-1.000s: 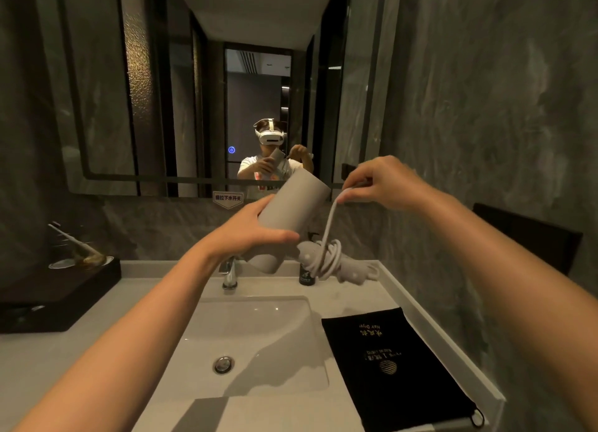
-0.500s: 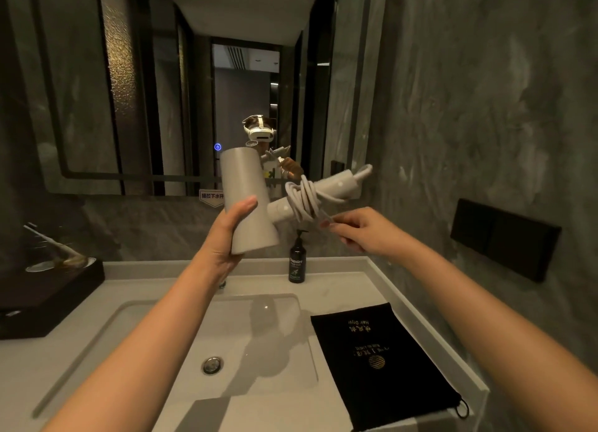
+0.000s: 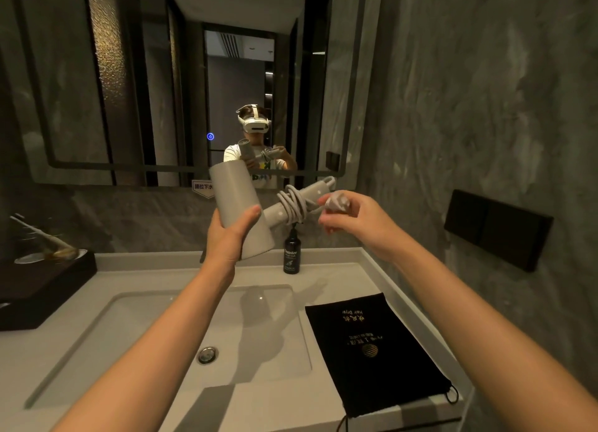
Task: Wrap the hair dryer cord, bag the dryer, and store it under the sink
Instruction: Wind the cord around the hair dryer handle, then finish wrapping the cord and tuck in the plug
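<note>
A grey hair dryer (image 3: pixel 238 205) is held up over the sink, barrel upright, handle pointing right. My left hand (image 3: pixel 229 237) grips the barrel from below. Its grey cord (image 3: pixel 293 205) lies in several coils round the handle. My right hand (image 3: pixel 352 219) is just right of the coils and pinches the cord's plug end between its fingertips. A flat black drawstring bag (image 3: pixel 372 350) with gold lettering lies on the counter to the right of the basin.
A white basin (image 3: pixel 129 334) with a drain lies below the dryer. A small dark bottle (image 3: pixel 291 253) stands at the back of the counter. A dark tray (image 3: pixel 38 286) with items sits at left. A mirror (image 3: pixel 129 91) fills the wall ahead, and a black panel (image 3: pixel 498 231) hangs on the right wall.
The dryer was turned from lying low to barrel upright, and more cord was wound round the handle. My right hand moved from below the coils up to the handle's end with the plug.
</note>
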The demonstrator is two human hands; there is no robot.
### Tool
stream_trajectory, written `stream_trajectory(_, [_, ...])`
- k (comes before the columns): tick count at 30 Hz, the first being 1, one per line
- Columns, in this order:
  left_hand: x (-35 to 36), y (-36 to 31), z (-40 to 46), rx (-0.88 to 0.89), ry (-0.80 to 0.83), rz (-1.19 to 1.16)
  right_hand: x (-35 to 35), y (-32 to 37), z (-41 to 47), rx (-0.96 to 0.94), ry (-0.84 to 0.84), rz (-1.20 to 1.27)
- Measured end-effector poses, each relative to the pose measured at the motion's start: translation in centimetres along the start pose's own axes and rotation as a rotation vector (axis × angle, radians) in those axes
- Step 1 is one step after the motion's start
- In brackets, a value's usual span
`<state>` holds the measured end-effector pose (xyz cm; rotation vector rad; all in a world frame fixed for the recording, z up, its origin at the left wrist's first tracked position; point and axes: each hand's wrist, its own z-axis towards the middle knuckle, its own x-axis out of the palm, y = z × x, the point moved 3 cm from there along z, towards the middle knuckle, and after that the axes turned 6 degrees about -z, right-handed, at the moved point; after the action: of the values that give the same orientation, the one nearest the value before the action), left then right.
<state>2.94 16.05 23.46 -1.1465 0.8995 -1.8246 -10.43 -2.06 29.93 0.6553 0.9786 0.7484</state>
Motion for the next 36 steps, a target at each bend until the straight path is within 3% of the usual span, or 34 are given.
stream_trajectory(4, [-0.1, 0.8, -0.6, -0.022, 0.081, 0.070, -0.3, -0.2, -0.1, -0.029, -0.231, 0.050])
stream_trajectory(7, [0.2, 1.3, -1.1, -0.037, 0.109, 0.062, -0.2, -1.5, 0.3, 0.083, -0.389, 0.159])
stream_trajectory(11, [0.3, 2.1, -1.3, -0.064, 0.156, 0.055, 0.7, -2.9, 0.3, 0.254, -0.413, 0.479])
stream_trajectory(15, [0.4, 3.0, -1.9, -0.152, 0.211, -0.016, 1.7, -3.3, 0.6, 0.299, -0.396, 0.710])
stream_trajectory(19, [0.6, 4.2, -2.9, -0.291, 0.237, -0.200, 2.1, -3.2, 0.7, 0.254, -0.504, 0.704])
stream_trajectory(24, [1.8, 5.4, -5.0, -0.455, 0.302, -0.216, 1.7, -3.0, 0.6, 0.140, -0.757, 0.420])
stream_trajectory(26, [2.3, 4.6, -5.6, -0.383, 0.253, -0.062, 1.5, -2.7, 0.4, 0.099, -0.767, 0.313])
stream_trajectory(28, [2.6, 2.7, -5.6, -0.061, 0.128, 0.355, 1.5, -2.8, 0.2, 0.073, -0.720, 0.193])
stream_trajectory(30, [4.6, 0.4, -6.0, 0.398, 0.232, 0.705, 1.7, -2.7, -0.3, 0.053, -0.647, 0.107])
stream_trajectory(31, [6.0, 0.0, -6.3, 0.484, 0.377, 0.795, 1.7, -2.8, -0.5, 0.037, -0.621, 0.068])
stream_trajectory(34, [9.5, 1.3, -6.3, 0.281, 0.728, 0.797, 1.9, -2.8, -1.2, -0.004, -0.582, 0.035])
stream_trajectory(36, [10.4, 2.4, -6.0, 0.162, 0.748, 0.701, 1.8, -3.0, -1.6, 0.000, -0.579, 0.058])
